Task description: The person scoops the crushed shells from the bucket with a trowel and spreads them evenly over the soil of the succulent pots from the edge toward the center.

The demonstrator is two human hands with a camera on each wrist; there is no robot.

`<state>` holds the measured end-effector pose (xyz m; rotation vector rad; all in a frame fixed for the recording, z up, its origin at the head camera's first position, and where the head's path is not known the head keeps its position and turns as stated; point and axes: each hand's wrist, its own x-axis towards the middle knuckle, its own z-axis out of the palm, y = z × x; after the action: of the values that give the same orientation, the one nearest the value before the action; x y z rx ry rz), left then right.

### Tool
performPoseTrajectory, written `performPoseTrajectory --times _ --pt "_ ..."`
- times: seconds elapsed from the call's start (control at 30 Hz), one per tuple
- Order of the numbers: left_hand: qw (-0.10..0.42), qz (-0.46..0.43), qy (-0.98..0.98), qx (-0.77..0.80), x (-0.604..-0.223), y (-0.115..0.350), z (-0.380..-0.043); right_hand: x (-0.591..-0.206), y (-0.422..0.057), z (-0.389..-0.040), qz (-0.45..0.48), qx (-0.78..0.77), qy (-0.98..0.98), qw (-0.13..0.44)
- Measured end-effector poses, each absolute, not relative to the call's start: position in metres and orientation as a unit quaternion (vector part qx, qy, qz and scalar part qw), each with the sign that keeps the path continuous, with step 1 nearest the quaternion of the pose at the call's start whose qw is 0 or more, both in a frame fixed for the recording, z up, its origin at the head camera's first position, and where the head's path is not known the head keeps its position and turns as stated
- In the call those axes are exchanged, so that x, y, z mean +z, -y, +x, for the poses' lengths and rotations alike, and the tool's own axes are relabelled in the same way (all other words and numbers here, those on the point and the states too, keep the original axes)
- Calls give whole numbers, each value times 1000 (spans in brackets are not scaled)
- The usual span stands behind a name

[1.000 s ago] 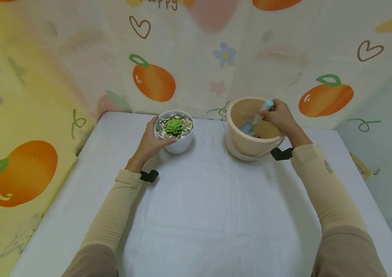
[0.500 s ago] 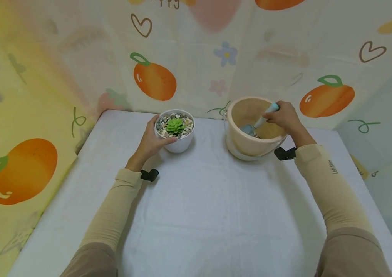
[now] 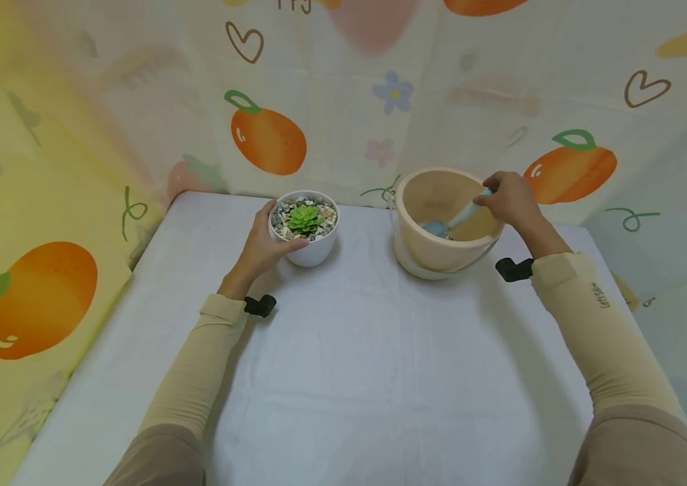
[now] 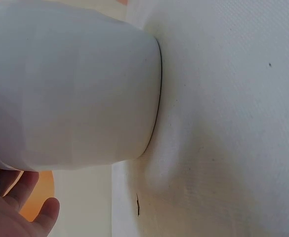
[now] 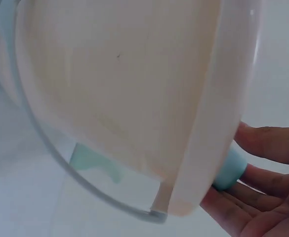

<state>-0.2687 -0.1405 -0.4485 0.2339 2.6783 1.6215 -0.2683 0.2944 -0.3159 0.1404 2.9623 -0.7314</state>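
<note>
At the back of the table stands a small white flower pot [image 3: 313,255] holding a green succulent [image 3: 305,218] among pebbles. My left hand [image 3: 258,244] grips its near left side, thumb along the front of the rim. The pot's base rests on the cloth in the left wrist view. To the right, a cream bucket [image 3: 434,251] stands upright. My right hand [image 3: 516,201] holds a small trowel [image 3: 463,216] by its pale handle over the bucket's right rim. Its blue-grey blade lies low inside, partly hidden. In the right wrist view the handle's blue end [image 5: 230,170] shows between the fingers.
A white cloth covers the table [image 3: 349,351]. A fruit-printed curtain [image 3: 331,101] rises directly behind pot and bucket, with more printed cloth at both sides. The bucket's thin bail [image 5: 80,180] hangs down against its outside.
My right hand has shifted right, and the trowel's handle now leans lower toward the bucket's right rim. The blade stays inside the bucket. My left hand keeps its hold on the flower pot.
</note>
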Motion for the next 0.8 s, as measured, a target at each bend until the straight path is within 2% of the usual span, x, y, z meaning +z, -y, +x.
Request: performPoseTrajectory --times 0.27,0.6,0.8 --pt "-6 76 -851 520 -449 142 -270 -320 -290 -257 7 -225 -974 -16" --pt "14 88 -861 501 -442 143 -271 -332 -292 -244 -13 -226 -970 -92" --pt "20 84 -866 492 -439 142 -271 -337 -295 -242 -15 -242 -964 -110"
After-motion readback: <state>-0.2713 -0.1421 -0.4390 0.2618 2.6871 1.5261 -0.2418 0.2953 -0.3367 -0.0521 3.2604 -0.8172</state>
